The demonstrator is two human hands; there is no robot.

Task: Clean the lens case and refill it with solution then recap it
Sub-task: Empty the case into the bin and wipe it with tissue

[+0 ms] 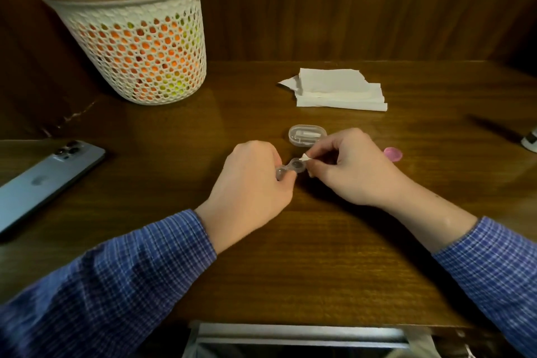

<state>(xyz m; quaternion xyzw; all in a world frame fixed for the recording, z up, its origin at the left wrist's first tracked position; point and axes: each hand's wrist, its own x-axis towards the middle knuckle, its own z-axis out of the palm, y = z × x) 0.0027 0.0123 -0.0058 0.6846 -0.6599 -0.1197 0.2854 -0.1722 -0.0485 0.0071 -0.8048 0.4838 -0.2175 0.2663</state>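
A clear two-well lens case (295, 167) is held just above the wooden table (290, 256) at its middle. My left hand (252, 183) grips the case's left end, and that well is mostly hidden by the fingers. The right well is uncapped and shows its dark inside. My right hand (348, 166) pinches a small scrap of white tissue (305, 157) at the right well's rim. A pink cap (393, 153) lies on the table just right of my right hand.
A clear oval box (307, 134) with white tools inside sits just behind the hands. Folded white tissues (340, 90) lie at the back right. A white mesh basket (136, 38) of coloured balls stands back left. A blue phone (43, 180) lies at the left edge.
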